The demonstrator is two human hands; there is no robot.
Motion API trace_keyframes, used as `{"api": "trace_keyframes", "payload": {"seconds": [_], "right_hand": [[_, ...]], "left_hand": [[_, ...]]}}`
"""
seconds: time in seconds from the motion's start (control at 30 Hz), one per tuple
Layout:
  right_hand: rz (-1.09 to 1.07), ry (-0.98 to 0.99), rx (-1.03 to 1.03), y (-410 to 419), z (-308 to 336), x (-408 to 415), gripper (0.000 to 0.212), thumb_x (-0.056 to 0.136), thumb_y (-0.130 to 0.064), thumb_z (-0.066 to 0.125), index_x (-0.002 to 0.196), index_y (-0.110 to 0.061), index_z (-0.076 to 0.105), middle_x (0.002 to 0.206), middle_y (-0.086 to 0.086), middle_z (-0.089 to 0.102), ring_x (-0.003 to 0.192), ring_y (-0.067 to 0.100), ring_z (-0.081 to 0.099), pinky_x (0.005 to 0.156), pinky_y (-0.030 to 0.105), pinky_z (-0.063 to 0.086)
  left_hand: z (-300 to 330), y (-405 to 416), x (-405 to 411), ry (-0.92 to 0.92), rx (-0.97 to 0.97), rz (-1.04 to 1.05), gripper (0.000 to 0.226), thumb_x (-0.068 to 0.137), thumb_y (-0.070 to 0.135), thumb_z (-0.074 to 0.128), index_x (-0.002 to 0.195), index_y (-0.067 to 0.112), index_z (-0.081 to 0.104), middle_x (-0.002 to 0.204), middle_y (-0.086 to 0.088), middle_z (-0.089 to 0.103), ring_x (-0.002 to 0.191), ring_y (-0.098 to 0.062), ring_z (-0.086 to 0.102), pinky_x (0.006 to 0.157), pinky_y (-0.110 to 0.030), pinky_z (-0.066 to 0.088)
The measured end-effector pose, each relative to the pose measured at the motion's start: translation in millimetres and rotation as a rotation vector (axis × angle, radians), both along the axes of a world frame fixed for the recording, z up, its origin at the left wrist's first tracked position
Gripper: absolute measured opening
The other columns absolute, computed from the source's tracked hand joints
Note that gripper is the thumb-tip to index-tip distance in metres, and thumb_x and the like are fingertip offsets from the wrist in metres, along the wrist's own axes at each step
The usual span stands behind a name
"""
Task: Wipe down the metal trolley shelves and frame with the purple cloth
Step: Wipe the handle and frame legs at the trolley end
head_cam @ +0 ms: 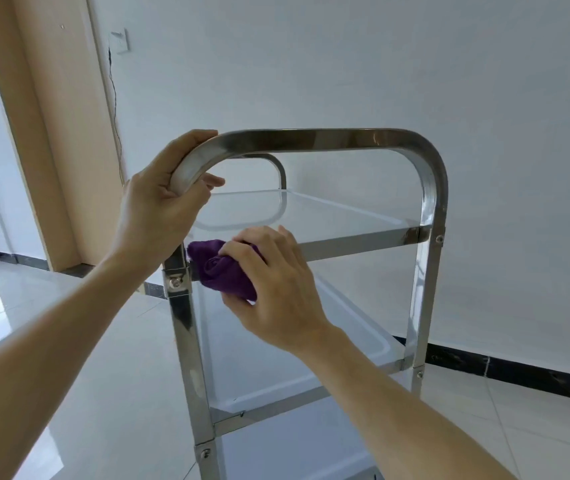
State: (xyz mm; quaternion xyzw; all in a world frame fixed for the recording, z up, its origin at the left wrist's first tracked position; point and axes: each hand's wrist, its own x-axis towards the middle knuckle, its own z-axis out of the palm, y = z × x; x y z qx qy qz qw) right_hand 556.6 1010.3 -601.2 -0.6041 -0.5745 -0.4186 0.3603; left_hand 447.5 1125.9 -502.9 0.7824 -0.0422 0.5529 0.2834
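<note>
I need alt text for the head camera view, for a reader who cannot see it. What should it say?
A person's right hand presses a bunched purple cloth against the near edge of the top shelf of a metal trolley, beside its left upright. The left hand grips the curved corner of the handle bar. White wall and tiled floor lie behind.

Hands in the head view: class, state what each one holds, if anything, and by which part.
The left hand grips the trolley handle at its left curved corner. The right hand grips the bunched purple cloth from its right side, against the top shelf's front edge.
</note>
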Motion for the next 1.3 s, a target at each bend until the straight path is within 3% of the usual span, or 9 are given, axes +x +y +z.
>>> {"api": "trace_keyframes", "payload": {"seconds": [0.23, 0.43, 0.63, 0.8, 1.0, 1.07, 1.13, 1.2, 1.3], "right_hand": [[-0.035, 0.169, 0.05, -69, 13, 73, 0.037, 0.076, -0.021, 0.072, 0.109, -0.013, 0.058, 0.102, -0.001, 0.061, 0.093, 0.02, 0.056, 0.089, 0.043, 0.049], [-0.19, 0.476, 0.14, -127, 24, 122, 0.034, 0.076, -0.034, 0.066, 0.106, -0.043, 0.051, 0.093, -0.031, 0.057, 0.089, -0.009, 0.055, 0.07, 0.001, 0.039], [-0.216, 0.483, 0.268, -113, 7, 109, 0.034, 0.083, -0.022, 0.068, 0.115, -0.016, 0.056, 0.108, -0.001, 0.06, 0.098, 0.019, 0.056, 0.086, 0.04, 0.05], [-0.091, 0.393, 0.269, -83, -47, 60, 0.036, 0.084, -0.013, 0.068, 0.117, -0.008, 0.055, 0.113, 0.005, 0.055, 0.102, 0.023, 0.053, 0.088, 0.028, 0.046], [0.088, 0.642, -0.105, -26, -111, 6, 0.045, 0.086, -0.019, 0.066, 0.128, -0.026, 0.051, 0.122, -0.007, 0.055, 0.109, 0.014, 0.051, 0.089, 0.012, 0.041], [0.123, 0.727, -0.229, -5, -128, -10, 0.045, 0.087, -0.021, 0.065, 0.128, -0.032, 0.05, 0.122, -0.007, 0.055, 0.109, 0.013, 0.05, 0.093, 0.019, 0.042], [0.109, 0.726, -0.391, 13, -147, -27, 0.042, 0.085, -0.025, 0.063, 0.125, -0.032, 0.052, 0.113, -0.005, 0.06, 0.101, 0.016, 0.053, 0.097, 0.031, 0.043], [0.072, 0.648, -0.487, 23, -161, -38, 0.04, 0.082, -0.029, 0.06, 0.122, -0.028, 0.054, 0.102, -0.004, 0.064, 0.092, 0.018, 0.054, 0.098, 0.037, 0.041], [0.124, 0.638, -0.496, 24, -171, -35, 0.047, 0.079, -0.031, 0.058, 0.125, -0.028, 0.05, 0.102, -0.004, 0.061, 0.091, 0.016, 0.051, 0.096, 0.034, 0.04]], "left_hand": [[2, -1, -6, 0.002, -0.014, 0.004, 0.057, 0.085, -0.004, 0.053, 0.129, 0.031, 0.059, 0.111, 0.018, 0.069, 0.094, -0.002, 0.07, 0.084, -0.017, 0.054], [2, -7, -1, -0.026, -0.029, 0.009, 0.047, 0.088, 0.005, 0.062, 0.127, 0.031, 0.061, 0.109, 0.017, 0.069, 0.094, 0.006, 0.066, 0.078, -0.008, 0.049], [-40, -2, -6, 0.008, -0.139, 0.044, 0.057, 0.097, 0.023, 0.057, 0.145, 0.043, 0.032, 0.118, 0.015, 0.06, 0.096, 0.009, 0.058, 0.079, -0.006, 0.047], [-107, -12, -19, 0.041, -0.223, 0.001, 0.073, 0.099, 0.026, 0.055, 0.152, 0.045, 0.008, 0.143, 0.02, 0.046, 0.122, 0.0, 0.053, 0.105, -0.041, 0.044], [-151, -11, -17, 0.072, -0.227, 0.081, 0.089, 0.094, 0.003, 0.055, 0.153, 0.042, 0.002, 0.151, 0.013, 0.034, 0.1, -0.003, 0.059, 0.082, -0.016, 0.052], [-153, -8, -15, 0.074, -0.191, 0.108, 0.089, 0.091, -0.003, 0.051, 0.154, 0.035, 0.0, 0.16, 0.005, 0.019, 0.124, -0.012, 0.05, 0.09, -0.027, 0.054], [-154, -5, -14, 0.072, -0.182, 0.114, 0.091, 0.088, -0.006, 0.05, 0.154, 0.03, -0.001, 0.161, 0.002, 0.015, 0.116, -0.027, 0.054, 0.085, -0.038, 0.057], [-158, -3, -14, 0.063, -0.178, 0.128, 0.096, 0.082, -0.01, 0.05, 0.156, 0.026, 0.0, 0.161, 0.001, 0.015, 0.104, -0.013, 0.058, 0.07, -0.029, 0.058], [-166, 1, -16, 0.079, -0.183, 0.107, 0.102, 0.076, -0.017, 0.05, 0.155, 0.02, -0.003, 0.163, -0.003, 0.009, 0.126, 0.004, 0.046, 0.082, -0.023, 0.056]]}}
